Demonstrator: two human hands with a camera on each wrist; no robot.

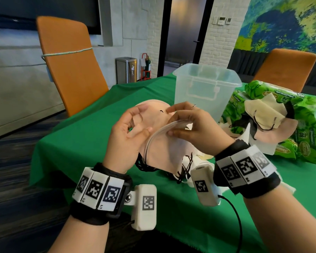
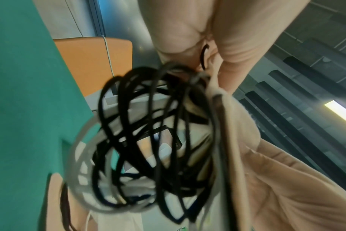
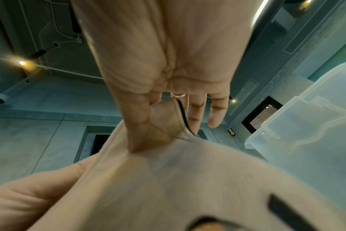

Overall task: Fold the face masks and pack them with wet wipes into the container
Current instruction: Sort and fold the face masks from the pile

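Note:
A stack of pale pink face masks [image 1: 164, 148] is held in the air above the green table, folded edges up. My left hand [image 1: 130, 128] grips the stack's left side, thumb on top. My right hand [image 1: 188, 123] pinches its upper edge between thumb and fingers; in the right wrist view the thumb [image 3: 138, 125] presses the pink fabric [image 3: 168, 179]. Black ear loops [image 2: 148, 140] dangle below in a tangle. The clear plastic container [image 1: 207, 84] stands open behind the hands. Green wet wipe packs [image 1: 306, 125] lie at the right with more masks [image 1: 263, 114] on top.
Two orange chairs [image 1: 69, 64] [image 1: 286, 66] stand behind the table [image 1: 84, 132]. White tissues or masks [image 1: 201, 161] lie on the cloth under my right wrist. A steel bin [image 1: 126, 69] stands by the far wall.

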